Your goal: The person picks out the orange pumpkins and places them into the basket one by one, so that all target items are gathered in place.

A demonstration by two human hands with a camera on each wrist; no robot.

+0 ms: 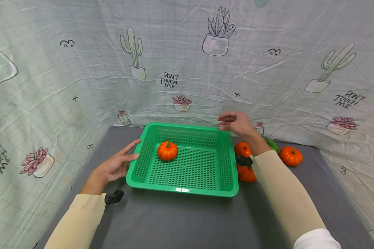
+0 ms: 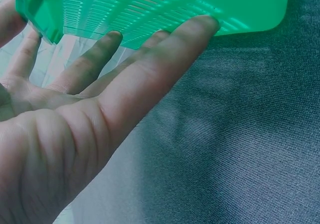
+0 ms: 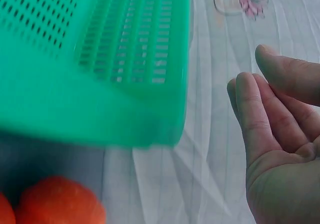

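Note:
A green plastic basket (image 1: 187, 171) with slotted walls stands in the middle of the head view. Inside it, toward the left, lies a small orange pumpkin (image 1: 167, 151). My left hand (image 1: 116, 167) is at the basket's left side, its fingers stretched out. The left wrist view shows fingertips of this left hand (image 2: 115, 91) against the basket's outer wall (image 2: 245, 8). Over the back right corner is my right hand (image 1: 239, 123), holding nothing. In the right wrist view, a gap separates the right hand (image 3: 282, 129) from the basket rim (image 3: 182, 58).
Right of the basket lie two orange pumpkins, a rear one (image 1: 242, 148) and a front one (image 1: 247, 174), partly hidden. Farther right are a leafy green item (image 1: 271, 145) and another pumpkin (image 1: 291, 156). A cactus-print cloth (image 1: 187, 62) hangs behind the dark grey tabletop (image 1: 174, 221).

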